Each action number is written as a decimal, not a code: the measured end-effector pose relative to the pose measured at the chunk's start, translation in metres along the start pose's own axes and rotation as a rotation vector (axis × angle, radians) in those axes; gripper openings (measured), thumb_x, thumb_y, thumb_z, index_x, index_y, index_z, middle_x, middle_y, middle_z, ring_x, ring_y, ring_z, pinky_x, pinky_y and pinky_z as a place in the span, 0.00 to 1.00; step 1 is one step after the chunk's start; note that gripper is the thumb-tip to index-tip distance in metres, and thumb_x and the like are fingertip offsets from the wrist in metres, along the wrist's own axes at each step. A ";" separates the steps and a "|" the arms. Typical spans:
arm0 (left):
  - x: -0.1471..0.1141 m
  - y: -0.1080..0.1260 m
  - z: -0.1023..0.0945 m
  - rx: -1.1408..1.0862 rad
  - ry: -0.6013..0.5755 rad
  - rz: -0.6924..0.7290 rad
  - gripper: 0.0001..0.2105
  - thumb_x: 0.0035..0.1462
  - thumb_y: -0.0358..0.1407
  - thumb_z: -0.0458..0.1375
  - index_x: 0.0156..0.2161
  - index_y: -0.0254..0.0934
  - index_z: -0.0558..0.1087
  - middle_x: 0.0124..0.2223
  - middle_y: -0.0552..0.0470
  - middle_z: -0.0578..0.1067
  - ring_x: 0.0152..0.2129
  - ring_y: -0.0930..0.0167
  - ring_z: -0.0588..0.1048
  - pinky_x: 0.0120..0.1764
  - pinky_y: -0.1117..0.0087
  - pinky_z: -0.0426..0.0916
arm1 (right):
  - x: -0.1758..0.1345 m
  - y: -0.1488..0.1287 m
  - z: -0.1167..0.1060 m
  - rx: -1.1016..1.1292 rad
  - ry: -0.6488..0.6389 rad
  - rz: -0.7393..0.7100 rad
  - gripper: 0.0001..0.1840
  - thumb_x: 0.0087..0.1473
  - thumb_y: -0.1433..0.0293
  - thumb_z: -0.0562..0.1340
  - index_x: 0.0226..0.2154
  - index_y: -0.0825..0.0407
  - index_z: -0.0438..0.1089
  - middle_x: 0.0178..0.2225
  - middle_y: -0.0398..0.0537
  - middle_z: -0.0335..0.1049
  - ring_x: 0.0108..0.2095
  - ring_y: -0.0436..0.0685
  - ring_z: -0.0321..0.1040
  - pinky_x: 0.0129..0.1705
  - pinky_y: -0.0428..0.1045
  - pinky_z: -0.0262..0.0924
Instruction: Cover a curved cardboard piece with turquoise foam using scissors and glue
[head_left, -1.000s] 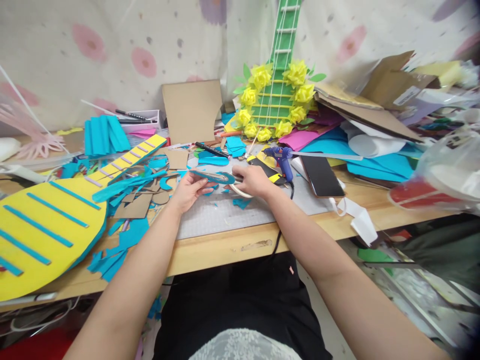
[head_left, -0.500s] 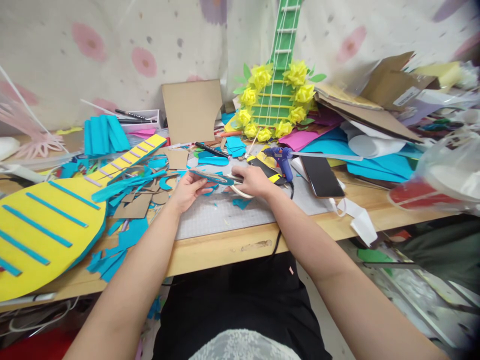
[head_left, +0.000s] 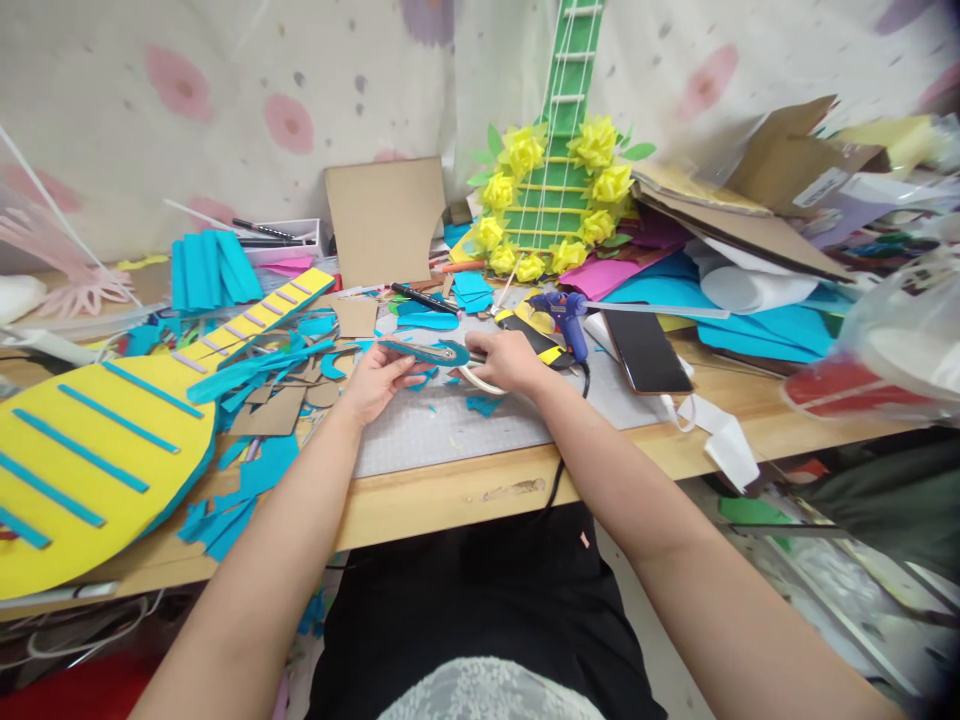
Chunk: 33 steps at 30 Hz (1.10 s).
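Note:
Over the grey cutting mat (head_left: 450, 435), my left hand (head_left: 373, 385) pinches a small blue piece of foam or paper with a cardboard-brown layer (head_left: 427, 353). My right hand (head_left: 508, 362) is closed round the cream handles of a pair of scissors (head_left: 480, 383). The blades meet the blue piece between my hands; whether they are apart cannot be made out. Blue scraps (head_left: 484, 404) lie on the mat below. Just beyond my right hand is a purple-blue glue gun (head_left: 566, 322) with its black cord running down past my wrist.
A yellow guitar shape with blue strips (head_left: 97, 440) covers the left side. At the back stands a green guitar shape (head_left: 551, 205) ringed with yellow paper flowers. A phone (head_left: 646, 350), a clear-and-red tub (head_left: 847, 375) and stacked cardboard (head_left: 735, 225) are at right.
The blue piece has tilted slightly between my hands, and more of the scissors' pivot area shows. Both hands stay in nearly the same place; the view has shifted a little.

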<state>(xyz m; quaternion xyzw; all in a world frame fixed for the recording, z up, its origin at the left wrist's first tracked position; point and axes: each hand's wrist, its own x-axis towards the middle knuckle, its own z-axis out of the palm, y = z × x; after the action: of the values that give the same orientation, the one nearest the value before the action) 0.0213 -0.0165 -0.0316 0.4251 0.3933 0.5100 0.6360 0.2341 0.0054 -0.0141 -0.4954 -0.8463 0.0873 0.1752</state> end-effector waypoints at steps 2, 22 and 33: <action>0.000 0.000 0.000 0.013 0.000 0.000 0.15 0.41 0.31 0.66 0.36 0.35 0.67 0.33 0.52 0.77 0.30 0.67 0.78 0.26 0.75 0.74 | 0.001 0.000 0.001 0.016 0.007 0.023 0.23 0.42 0.48 0.59 0.24 0.51 0.65 0.22 0.42 0.64 0.23 0.49 0.55 0.27 0.45 0.38; 0.004 0.002 0.000 0.182 0.259 0.162 0.10 0.43 0.34 0.57 0.33 0.37 0.62 0.26 0.55 0.75 0.16 0.76 0.70 0.14 0.80 0.59 | 0.008 0.009 0.013 0.624 0.239 0.372 0.22 0.41 0.49 0.60 0.24 0.51 0.58 0.22 0.40 0.62 0.23 0.49 0.56 0.26 0.45 0.48; 0.000 0.006 0.002 0.321 0.222 0.233 0.07 0.48 0.37 0.61 0.31 0.36 0.70 0.17 0.59 0.65 0.13 0.80 0.62 0.17 0.80 0.57 | 0.004 0.007 0.009 0.320 0.180 0.404 0.23 0.42 0.47 0.58 0.28 0.50 0.62 0.28 0.43 0.68 0.29 0.53 0.63 0.30 0.46 0.51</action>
<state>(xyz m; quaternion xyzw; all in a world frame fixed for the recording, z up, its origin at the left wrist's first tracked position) 0.0217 -0.0159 -0.0250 0.5047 0.4854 0.5543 0.4499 0.2348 0.0130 -0.0236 -0.6261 -0.6867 0.2089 0.3048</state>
